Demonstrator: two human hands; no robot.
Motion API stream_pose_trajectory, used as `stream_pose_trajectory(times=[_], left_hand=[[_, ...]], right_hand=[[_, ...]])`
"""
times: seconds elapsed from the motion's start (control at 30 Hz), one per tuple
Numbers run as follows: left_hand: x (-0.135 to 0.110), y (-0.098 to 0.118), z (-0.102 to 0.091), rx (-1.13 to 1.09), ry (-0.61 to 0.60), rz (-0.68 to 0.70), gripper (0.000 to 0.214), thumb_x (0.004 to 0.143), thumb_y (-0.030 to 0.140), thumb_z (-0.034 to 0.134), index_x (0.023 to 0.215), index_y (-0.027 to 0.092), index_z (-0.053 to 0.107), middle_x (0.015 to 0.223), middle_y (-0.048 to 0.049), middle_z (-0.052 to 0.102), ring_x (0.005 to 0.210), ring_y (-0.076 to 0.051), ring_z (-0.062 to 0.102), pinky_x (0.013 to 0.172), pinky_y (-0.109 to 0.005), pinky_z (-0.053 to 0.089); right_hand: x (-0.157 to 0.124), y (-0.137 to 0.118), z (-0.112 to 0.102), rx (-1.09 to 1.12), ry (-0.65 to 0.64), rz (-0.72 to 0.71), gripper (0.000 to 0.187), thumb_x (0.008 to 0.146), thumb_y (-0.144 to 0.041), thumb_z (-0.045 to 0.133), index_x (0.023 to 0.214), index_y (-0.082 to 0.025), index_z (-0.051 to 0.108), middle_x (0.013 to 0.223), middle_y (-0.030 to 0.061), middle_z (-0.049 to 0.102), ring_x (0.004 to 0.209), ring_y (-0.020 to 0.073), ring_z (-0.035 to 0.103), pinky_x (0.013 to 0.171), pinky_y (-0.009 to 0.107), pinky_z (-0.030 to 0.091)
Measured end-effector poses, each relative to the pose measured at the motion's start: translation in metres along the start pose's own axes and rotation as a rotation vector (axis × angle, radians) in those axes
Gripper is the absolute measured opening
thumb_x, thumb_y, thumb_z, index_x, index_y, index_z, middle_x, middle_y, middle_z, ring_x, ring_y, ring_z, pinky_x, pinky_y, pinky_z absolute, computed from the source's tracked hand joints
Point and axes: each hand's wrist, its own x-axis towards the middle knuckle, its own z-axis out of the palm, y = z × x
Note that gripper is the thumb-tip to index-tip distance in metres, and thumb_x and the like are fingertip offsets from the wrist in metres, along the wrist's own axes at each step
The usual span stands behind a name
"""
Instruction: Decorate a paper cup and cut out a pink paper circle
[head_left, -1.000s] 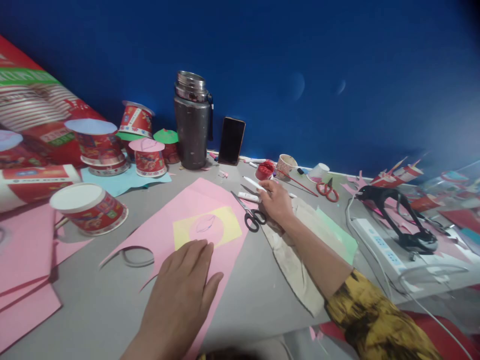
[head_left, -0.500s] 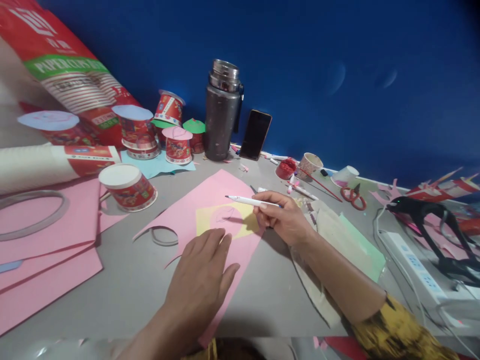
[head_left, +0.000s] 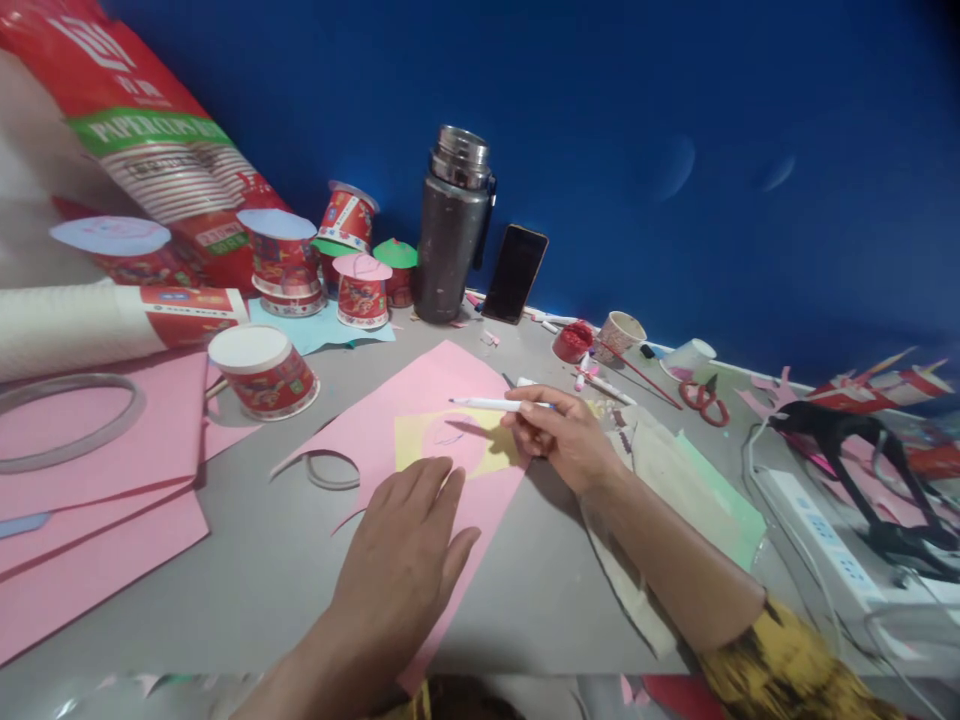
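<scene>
My right hand pinches a white marker with its dark tip pointing left. The tip hovers above a small yellow sheet that bears a pink paper disc with thin purple pen lines. Underneath is a large pink sheet with a curved cutout on its left side. My left hand lies flat, fingers stretched, on the pink sheet by the yellow sheet's near edge. A second white cap or pen end shows behind my right fingers, partly hidden.
At left are a paper cup, a stack of white cups and pink sheets. Behind stand a thermos and a phone. To the right are scissors, a cloth and a power strip.
The marker's tip has dropped slightly, and my right hand has shifted a little. My left hand stays flat in place. The whole view has shifted slightly.
</scene>
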Motion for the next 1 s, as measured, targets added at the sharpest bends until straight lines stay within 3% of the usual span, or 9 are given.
stream_pose_trajectory(times=[0.07, 0.23, 0.33, 0.4, 0.53, 0.77, 0.9, 1.0], left_hand=[[-0.001, -0.002, 0.002, 0.007, 0.037, 0.023, 0.033, 0.098, 0.027, 0.060, 0.127, 0.012, 0.063, 0.130, -0.0180, 0.069, 0.119, -0.034, 0.063, 0.095, -0.048, 0.052], [-0.001, -0.009, 0.008, 0.015, 0.145, 0.085, 0.033, 0.099, 0.028, 0.055, 0.127, 0.013, 0.062, 0.125, -0.0177, 0.070, 0.113, -0.033, 0.065, 0.090, -0.048, 0.052], [0.000, -0.013, 0.011, 0.032, 0.184, 0.123, 0.033, 0.100, 0.030, 0.052, 0.127, 0.013, 0.062, 0.123, -0.0176, 0.070, 0.113, -0.034, 0.065, 0.090, -0.049, 0.051], [0.000, -0.016, 0.013, 0.034, 0.196, 0.144, 0.035, 0.101, 0.033, 0.051, 0.127, 0.013, 0.063, 0.123, -0.0181, 0.070, 0.113, -0.035, 0.065, 0.089, -0.050, 0.050], [0.001, -0.021, 0.017, 0.006, 0.208, 0.157, 0.039, 0.101, 0.039, 0.050, 0.127, 0.013, 0.063, 0.121, -0.0184, 0.069, 0.110, -0.035, 0.065, 0.090, -0.050, 0.049], [-0.002, -0.028, 0.023, 0.011, 0.180, 0.171, 0.044, 0.101, 0.043, 0.049, 0.132, 0.015, 0.059, 0.126, -0.0189, 0.068, 0.116, -0.037, 0.062, 0.095, -0.053, 0.048], [-0.004, -0.033, 0.028, 0.021, 0.170, 0.189, 0.050, 0.099, 0.047, 0.051, 0.134, 0.013, 0.058, 0.128, -0.0208, 0.068, 0.117, -0.040, 0.062, 0.096, -0.055, 0.048], [-0.004, -0.037, 0.032, 0.013, 0.158, 0.169, 0.052, 0.098, 0.051, 0.050, 0.135, 0.015, 0.059, 0.129, -0.0201, 0.069, 0.118, -0.040, 0.063, 0.097, -0.056, 0.049]], right_hand=[[0.003, 0.004, 0.000, -0.070, 0.021, -0.021, 0.032, 0.074, -0.041, 0.081, 0.097, -0.018, 0.079, 0.081, 0.0067, 0.079, 0.050, 0.0088, 0.051, 0.046, 0.022, 0.036], [0.016, 0.010, -0.012, -0.293, 0.295, -0.100, 0.030, 0.080, -0.041, 0.069, 0.102, -0.022, 0.075, 0.076, 0.0017, 0.076, 0.045, 0.0106, 0.051, 0.042, 0.023, 0.036], [0.025, 0.010, -0.023, -0.480, 0.381, -0.196, 0.022, 0.079, -0.035, 0.069, 0.096, -0.023, 0.075, 0.080, 0.0008, 0.076, 0.059, 0.0140, 0.060, 0.052, 0.024, 0.044], [0.029, 0.010, -0.029, -0.529, 0.386, -0.209, 0.019, 0.079, -0.034, 0.069, 0.094, -0.023, 0.073, 0.084, 0.0007, 0.077, 0.066, 0.0157, 0.064, 0.057, 0.025, 0.047], [0.034, 0.011, -0.035, -0.606, 0.368, -0.162, 0.018, 0.080, -0.036, 0.070, 0.093, -0.023, 0.071, 0.078, -0.0014, 0.074, 0.061, 0.0155, 0.064, 0.056, 0.025, 0.047], [0.022, 0.007, -0.025, -0.783, 0.267, -0.168, 0.017, 0.085, -0.029, 0.066, 0.099, -0.027, 0.074, 0.076, -0.0024, 0.078, 0.063, 0.0202, 0.071, 0.060, 0.029, 0.054], [0.023, -0.009, -0.033, -0.968, 0.323, -0.231, 0.015, 0.085, -0.025, 0.070, 0.097, -0.027, 0.079, 0.097, 0.0047, 0.081, 0.099, 0.0271, 0.072, 0.087, 0.035, 0.055], [0.028, -0.026, -0.064, -1.163, 0.468, -0.224, 0.024, 0.093, -0.025, 0.061, 0.109, -0.024, 0.078, 0.120, 0.0101, 0.077, 0.123, 0.0308, 0.062, 0.106, 0.042, 0.046]])
